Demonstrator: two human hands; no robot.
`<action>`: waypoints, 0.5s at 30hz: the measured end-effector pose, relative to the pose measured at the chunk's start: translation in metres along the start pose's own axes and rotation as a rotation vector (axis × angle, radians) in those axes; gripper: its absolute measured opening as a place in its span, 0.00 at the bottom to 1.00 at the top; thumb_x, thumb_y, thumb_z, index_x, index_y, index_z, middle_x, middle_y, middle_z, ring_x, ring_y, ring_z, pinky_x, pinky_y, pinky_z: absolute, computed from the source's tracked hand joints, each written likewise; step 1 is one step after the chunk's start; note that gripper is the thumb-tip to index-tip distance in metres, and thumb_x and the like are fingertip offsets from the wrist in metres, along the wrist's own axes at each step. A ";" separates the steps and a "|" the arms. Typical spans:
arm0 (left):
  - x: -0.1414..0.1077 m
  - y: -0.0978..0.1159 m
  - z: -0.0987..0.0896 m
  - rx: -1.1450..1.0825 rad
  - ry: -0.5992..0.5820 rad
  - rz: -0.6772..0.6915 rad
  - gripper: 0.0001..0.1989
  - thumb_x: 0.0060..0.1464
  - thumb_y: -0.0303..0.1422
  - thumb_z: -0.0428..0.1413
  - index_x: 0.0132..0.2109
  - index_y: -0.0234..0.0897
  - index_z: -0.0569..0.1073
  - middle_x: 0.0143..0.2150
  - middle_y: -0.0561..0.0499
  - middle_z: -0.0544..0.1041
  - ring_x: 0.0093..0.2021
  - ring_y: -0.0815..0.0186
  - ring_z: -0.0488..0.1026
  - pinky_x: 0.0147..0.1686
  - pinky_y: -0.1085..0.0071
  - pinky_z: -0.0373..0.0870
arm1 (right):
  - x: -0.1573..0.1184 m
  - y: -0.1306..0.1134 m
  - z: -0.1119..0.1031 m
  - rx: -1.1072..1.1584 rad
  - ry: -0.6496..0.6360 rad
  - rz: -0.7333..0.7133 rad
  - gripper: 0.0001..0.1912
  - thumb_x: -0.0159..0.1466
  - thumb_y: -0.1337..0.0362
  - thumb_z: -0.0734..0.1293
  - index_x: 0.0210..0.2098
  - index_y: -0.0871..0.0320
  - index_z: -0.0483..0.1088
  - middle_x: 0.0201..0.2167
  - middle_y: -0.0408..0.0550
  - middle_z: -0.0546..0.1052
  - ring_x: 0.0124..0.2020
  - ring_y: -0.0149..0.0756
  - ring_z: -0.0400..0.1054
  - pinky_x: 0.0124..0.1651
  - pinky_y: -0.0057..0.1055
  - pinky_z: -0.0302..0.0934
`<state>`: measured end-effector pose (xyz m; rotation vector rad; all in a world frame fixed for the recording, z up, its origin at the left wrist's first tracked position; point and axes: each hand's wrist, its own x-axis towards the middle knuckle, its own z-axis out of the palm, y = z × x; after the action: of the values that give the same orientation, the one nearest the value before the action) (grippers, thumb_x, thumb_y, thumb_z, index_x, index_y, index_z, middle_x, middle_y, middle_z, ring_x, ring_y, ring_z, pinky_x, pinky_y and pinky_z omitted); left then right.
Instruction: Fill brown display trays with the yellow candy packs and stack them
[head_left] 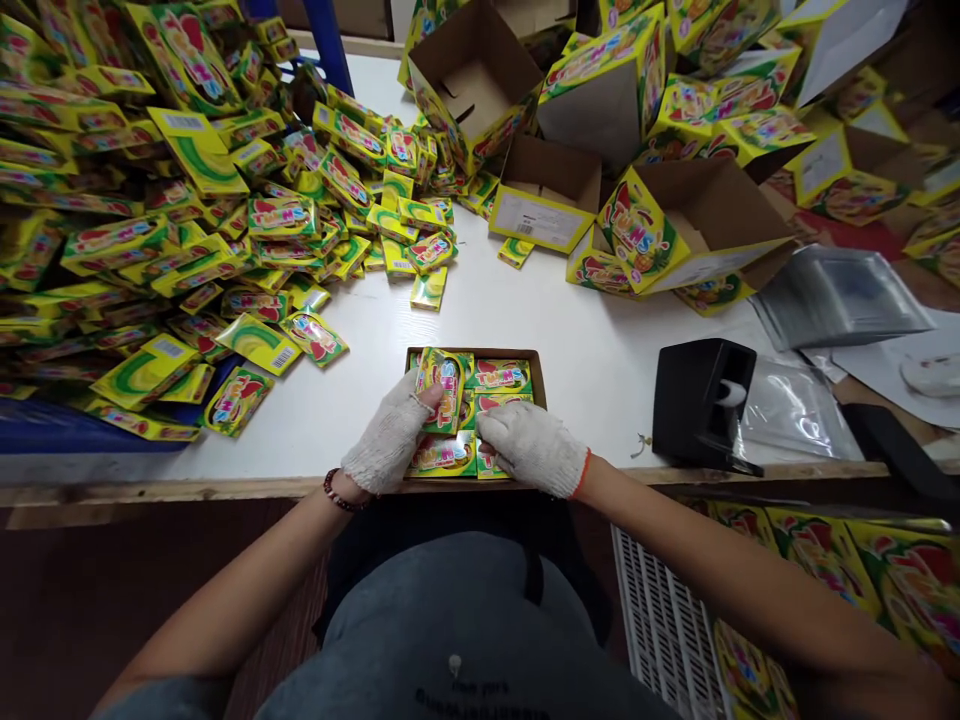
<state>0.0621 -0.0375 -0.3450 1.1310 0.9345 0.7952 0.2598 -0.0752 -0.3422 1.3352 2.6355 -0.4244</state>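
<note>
An open display box point(537, 372) stands at the table's front edge, with small yellow-green candy packs point(501, 376) laid flat inside it. My left hand point(391, 436), in a white knit glove with bare fingertips, grips one candy pack point(441, 392) above the box's left half. Over the right half is my right hand point(532, 445), gloved too, its fingers curled down onto the packs in the box. What those fingers hold, if anything, is hidden beneath them.
A large heap of candy packs point(285, 215) covers the table's left. Empty display boxes point(544, 220) crowd the back right. At right stand a black tape dispenser point(701, 400) and a stack of clear plastic sleeves point(840, 295). A white crate point(664, 610) sits below the table.
</note>
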 end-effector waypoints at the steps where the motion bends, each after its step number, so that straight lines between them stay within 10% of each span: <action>1: 0.000 0.000 -0.001 -0.036 0.000 -0.021 0.22 0.60 0.47 0.56 0.52 0.34 0.71 0.47 0.43 0.79 0.47 0.58 0.77 0.49 0.60 0.76 | 0.001 0.000 0.001 -0.015 0.006 -0.025 0.09 0.66 0.67 0.62 0.45 0.61 0.69 0.40 0.55 0.76 0.40 0.43 0.69 0.43 0.37 0.59; 7: -0.001 0.004 -0.001 -0.129 0.107 -0.060 0.23 0.53 0.50 0.62 0.45 0.36 0.70 0.38 0.49 0.78 0.36 0.63 0.76 0.38 0.66 0.75 | 0.005 0.008 0.000 0.275 0.091 0.051 0.07 0.67 0.66 0.62 0.43 0.60 0.70 0.39 0.54 0.75 0.39 0.41 0.69 0.43 0.38 0.64; 11: -0.004 0.011 0.005 0.209 0.077 0.021 0.18 0.56 0.47 0.59 0.43 0.37 0.73 0.35 0.51 0.76 0.35 0.65 0.73 0.36 0.69 0.71 | 0.005 0.013 -0.019 0.787 0.518 0.234 0.19 0.69 0.63 0.58 0.58 0.60 0.62 0.44 0.53 0.75 0.39 0.37 0.70 0.43 0.35 0.67; 15: -0.004 0.011 0.020 0.587 -0.065 0.205 0.11 0.58 0.39 0.57 0.43 0.38 0.76 0.37 0.51 0.78 0.38 0.63 0.73 0.41 0.67 0.71 | 0.001 0.021 -0.048 0.691 0.500 -0.021 0.18 0.64 0.67 0.62 0.53 0.56 0.69 0.45 0.51 0.75 0.44 0.39 0.69 0.49 0.37 0.65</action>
<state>0.0779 -0.0464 -0.3304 1.7746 1.0396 0.6566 0.2755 -0.0473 -0.3011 1.7882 3.0384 -1.2385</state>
